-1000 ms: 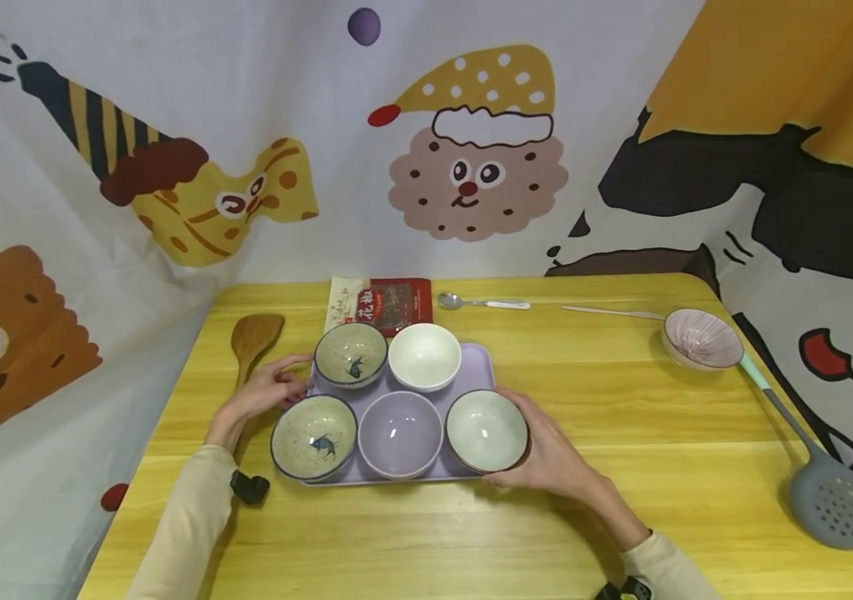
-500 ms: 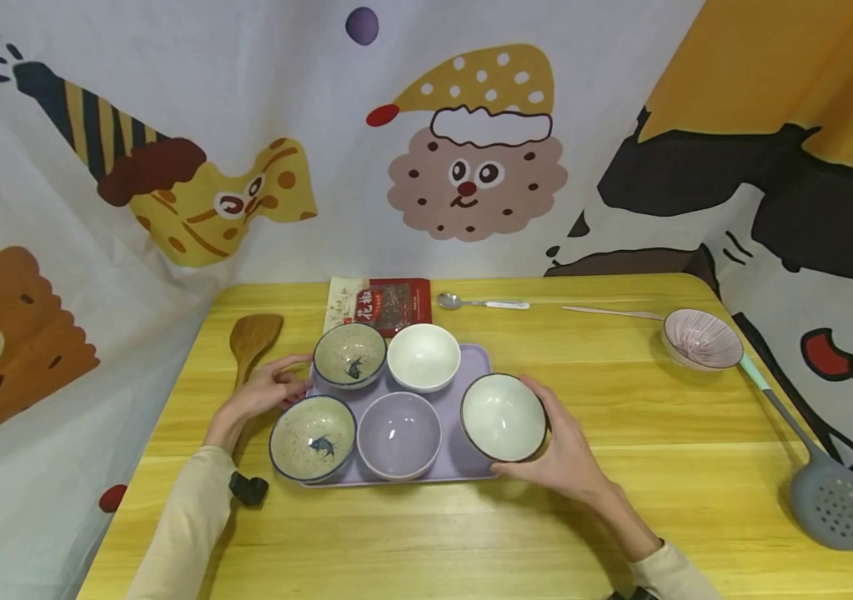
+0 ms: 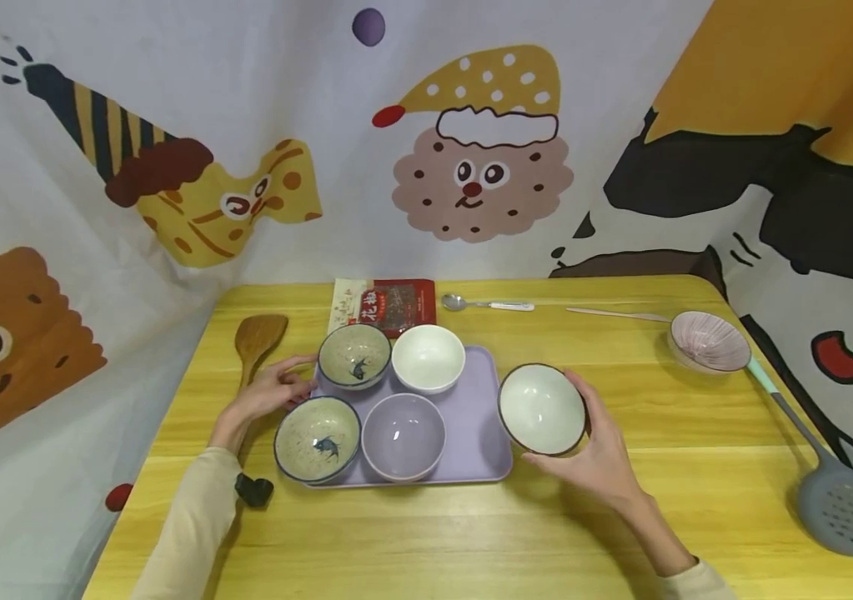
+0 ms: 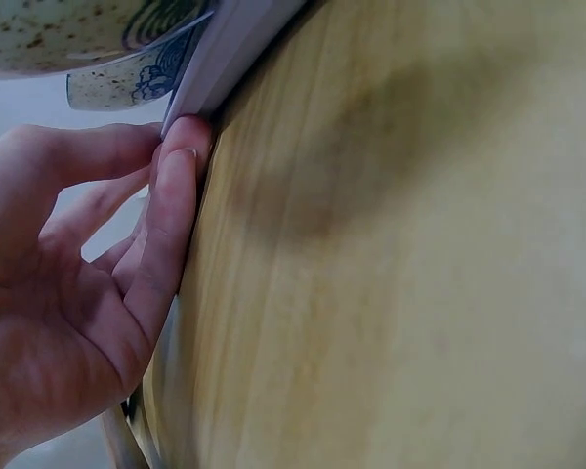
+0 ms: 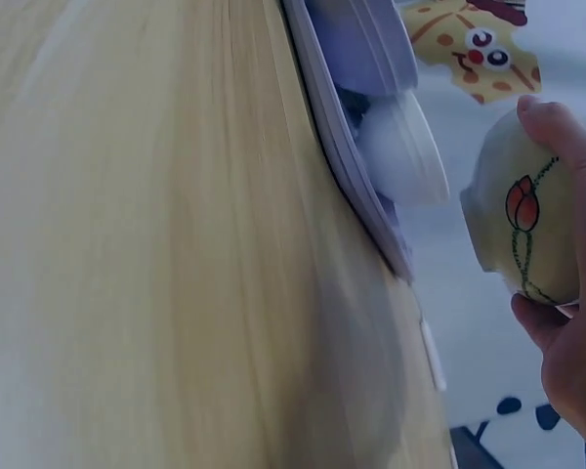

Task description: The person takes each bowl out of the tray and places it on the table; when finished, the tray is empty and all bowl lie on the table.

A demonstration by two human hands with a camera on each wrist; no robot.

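Observation:
My right hand point(image 3: 599, 458) grips a small bowl point(image 3: 542, 408) with a pale inside and a dark rim, thumb and fingers on opposite sides. A red flower on the bowl's outer wall point(image 5: 523, 205) shows in the right wrist view, where it hangs above the table. The lilac tray point(image 3: 482, 417) lies to its left. At the tray's left edge, my left hand point(image 3: 268, 396) pinches the rim point(image 4: 215, 68). Two speckled bowls with blue fish, a front one point(image 3: 317, 440) and a back one point(image 3: 354, 357), a white bowl point(image 3: 429, 358) and a lilac bowl point(image 3: 403, 437) stand on the tray.
A wooden spatula point(image 3: 259, 337) lies left of the tray. Behind it are a red spice packet point(image 3: 403, 304) and a spoon point(image 3: 486, 304). At the right lie a pink-striped bowl point(image 3: 709, 342), a thin pink stick point(image 3: 617, 314) and a grey slotted turner point(image 3: 842, 508).
My right hand has lifted the flower bowl from the tray's front right corner and carried it right, past the tray's edge. The left hand stays at the tray.

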